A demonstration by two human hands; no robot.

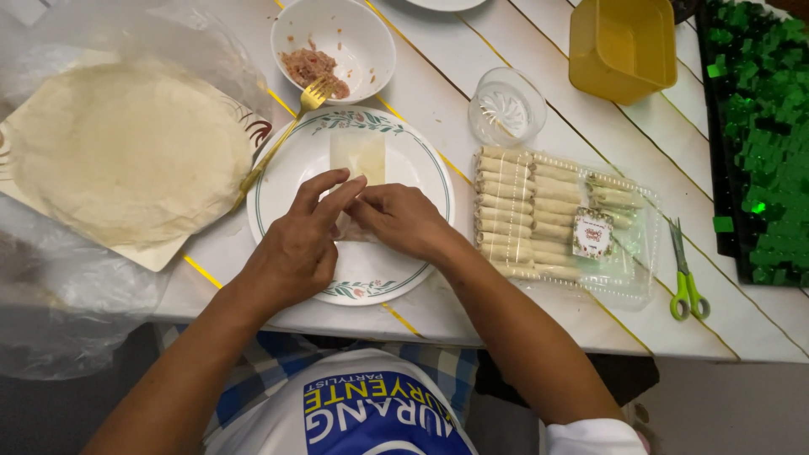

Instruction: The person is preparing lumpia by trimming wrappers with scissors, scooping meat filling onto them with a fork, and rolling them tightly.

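On the flowered plate (286,164) in front of me lies a pale strip of wrapper (358,156), its near end hidden under my fingers; my left hand (295,248) and right hand (400,221) meet over it, fingertips pressed together on the rolled end, both grips pinching the wrapper between thumb and forefinger; I judge it very light, thin, soft and easy to tear, likely a little tacky, so it wants holding at the edges with flat fingertips, not pulled hard at the middle; whatever sits inside the roll I cannot see.

Just left of the plate a stack of round wrappers (126,147) rests on a board inside loose clear plastic (59,295); a yellow fork (291,118) leans from the plate's rim into a white bowl (362,38) with a bit of pinkish filling (312,66); a small clear glass (506,105) stands beyond the plate.

To the right, touching nothing of mine, a clear plastic tray (628,278) holds rows of finished rolls (506,211), with a small square white label (593,233) on its lid; green scissors (687,278) lie beside it on the white counter (522,324); a yellow tub (622,46) sits farther back, and a green sequinned sheet (758,126) covers the far right edge.
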